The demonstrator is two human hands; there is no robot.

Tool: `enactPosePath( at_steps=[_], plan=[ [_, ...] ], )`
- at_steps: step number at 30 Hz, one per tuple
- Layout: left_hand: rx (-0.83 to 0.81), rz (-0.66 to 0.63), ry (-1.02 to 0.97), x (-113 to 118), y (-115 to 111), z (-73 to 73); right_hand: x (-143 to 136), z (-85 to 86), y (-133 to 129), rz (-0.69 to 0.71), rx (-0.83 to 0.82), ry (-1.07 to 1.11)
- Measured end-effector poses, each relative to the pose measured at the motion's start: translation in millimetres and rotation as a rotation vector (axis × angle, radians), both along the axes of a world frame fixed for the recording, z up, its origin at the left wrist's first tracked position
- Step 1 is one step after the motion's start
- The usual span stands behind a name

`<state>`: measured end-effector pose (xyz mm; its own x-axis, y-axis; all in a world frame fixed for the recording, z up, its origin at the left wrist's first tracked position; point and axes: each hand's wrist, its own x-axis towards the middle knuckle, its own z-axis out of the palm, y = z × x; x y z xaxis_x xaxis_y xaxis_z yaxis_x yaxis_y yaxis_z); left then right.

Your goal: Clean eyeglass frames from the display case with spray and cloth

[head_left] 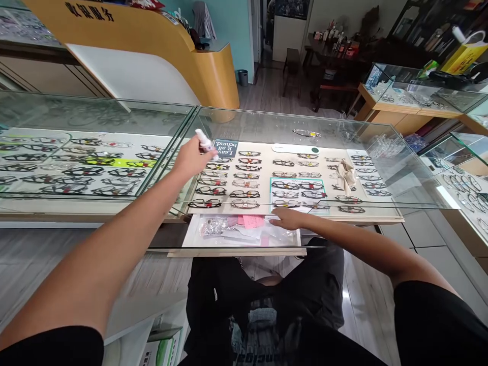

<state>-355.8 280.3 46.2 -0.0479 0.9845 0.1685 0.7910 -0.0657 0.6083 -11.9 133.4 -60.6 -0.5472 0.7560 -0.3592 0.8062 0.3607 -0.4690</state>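
White bottle [203, 139] in left hand [192, 156]; right hand [288, 219] near open drawer [238, 252] edge.

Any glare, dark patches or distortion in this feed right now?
Head view: hazy reflections across the glass case at picture left, a bright glint on the floor; head view: the back table sits in dim light; head view: wide-angle stretch enlarges the left forearm.

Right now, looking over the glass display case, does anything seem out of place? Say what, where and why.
Yes: a crumpled beige cloth lies among the rows of glasses towards the display case's right side, looking untidy there. One lone pair also sits at the far side, apart from the rows.
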Motion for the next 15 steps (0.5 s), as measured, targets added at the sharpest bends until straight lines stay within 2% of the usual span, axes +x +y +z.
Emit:
enactPosePath(
  at_steps=[4, 7, 10, 15],
  plan=[
    [0.041, 0.079, -0.102, -49, -7, -25.2, -2, -26.8, 38, -0.247, 0.191, -0.051],
    [0.086, 0.120, -0.152, -69, -14, -45.1, -7, -41.4, 69, -0.397, 0.355, -0.060],
    [0.114, 0.119, -0.190, -77, -16, -57.6, -15, -57.0, 100, -0.468, 0.455, -0.061],
    [0.129, 0.130, -0.115, -79, -11, -65.3, -29, -82.2, 143, -0.545, 0.533, -0.066]
  ],
)
